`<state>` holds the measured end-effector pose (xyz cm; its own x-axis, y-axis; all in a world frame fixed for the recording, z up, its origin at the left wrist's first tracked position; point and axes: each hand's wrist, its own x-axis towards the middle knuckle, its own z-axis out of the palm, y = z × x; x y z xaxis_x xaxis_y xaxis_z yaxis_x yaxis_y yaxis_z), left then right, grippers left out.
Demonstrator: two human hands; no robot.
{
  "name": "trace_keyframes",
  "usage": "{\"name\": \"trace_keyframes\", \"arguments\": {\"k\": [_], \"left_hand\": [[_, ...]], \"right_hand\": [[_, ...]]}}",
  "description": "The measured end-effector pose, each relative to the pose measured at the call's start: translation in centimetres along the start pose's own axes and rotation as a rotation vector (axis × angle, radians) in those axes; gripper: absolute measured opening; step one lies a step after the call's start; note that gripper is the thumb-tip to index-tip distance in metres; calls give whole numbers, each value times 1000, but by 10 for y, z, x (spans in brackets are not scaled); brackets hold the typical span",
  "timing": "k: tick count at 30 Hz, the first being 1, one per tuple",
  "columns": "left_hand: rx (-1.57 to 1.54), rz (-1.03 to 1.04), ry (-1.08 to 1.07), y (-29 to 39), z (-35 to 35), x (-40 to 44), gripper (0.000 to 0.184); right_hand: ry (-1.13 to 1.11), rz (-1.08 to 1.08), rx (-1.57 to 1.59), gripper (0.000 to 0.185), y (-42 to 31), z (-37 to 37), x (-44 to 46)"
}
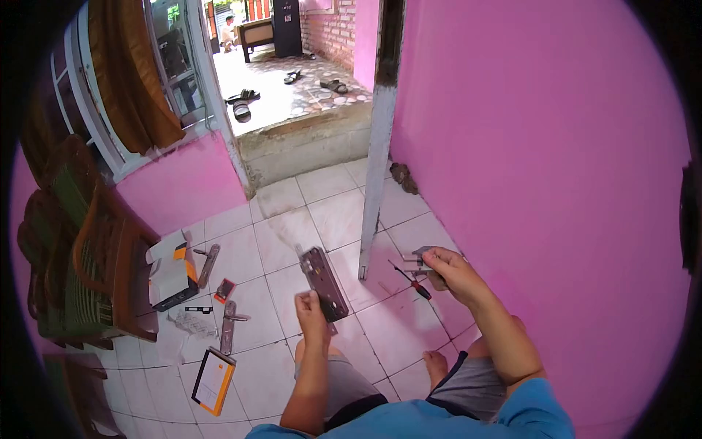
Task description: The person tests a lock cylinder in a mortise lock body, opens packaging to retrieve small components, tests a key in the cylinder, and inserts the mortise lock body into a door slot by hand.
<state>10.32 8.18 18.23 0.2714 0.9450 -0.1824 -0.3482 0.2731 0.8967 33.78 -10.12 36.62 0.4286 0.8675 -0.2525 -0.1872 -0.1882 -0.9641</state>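
My left hand [311,314] is closed around the lower left side of a dark metal lock case [324,282], held over the tiles left of the door edge. On the other side of the door, my right hand [451,274] is closed on a small grey metal piece [418,254], whose exact shape I cannot make out. Below and left of that hand, a screwdriver [419,288] with a red and black handle lies on the floor. The door [374,168] stands edge-on between my hands.
Two door handle plates [209,265] [228,329], an open box [173,274], a yellow-edged box [213,380] and a small red-edged packet [224,290] lie at left. Wooden chairs [95,256] stand beyond. Outside are sandals [334,85] and a distant person [228,33].
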Motion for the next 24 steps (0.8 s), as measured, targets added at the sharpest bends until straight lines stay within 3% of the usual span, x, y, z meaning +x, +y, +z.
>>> {"name": "trace_keyframes", "arguments": {"k": [7,9,12,19,24], "left_hand": [[-45,416,-137,150,99,-19,25],[-38,658,-140,165,128,-19,28],[-143,794,-137,174,163,-16,28],[-231,959,-150,196,225,-12,30],[-247,965,-170,213,249,-9,34]], "right_hand": [[106,-50,14,27,2,-19,-64],[124,-62,58,26,13,-31,-72],[105,-46,135,24,27,-42,-68],[67,23,151,24,43,-67,-24],[87,48,131,25,60,-71,3]]}}
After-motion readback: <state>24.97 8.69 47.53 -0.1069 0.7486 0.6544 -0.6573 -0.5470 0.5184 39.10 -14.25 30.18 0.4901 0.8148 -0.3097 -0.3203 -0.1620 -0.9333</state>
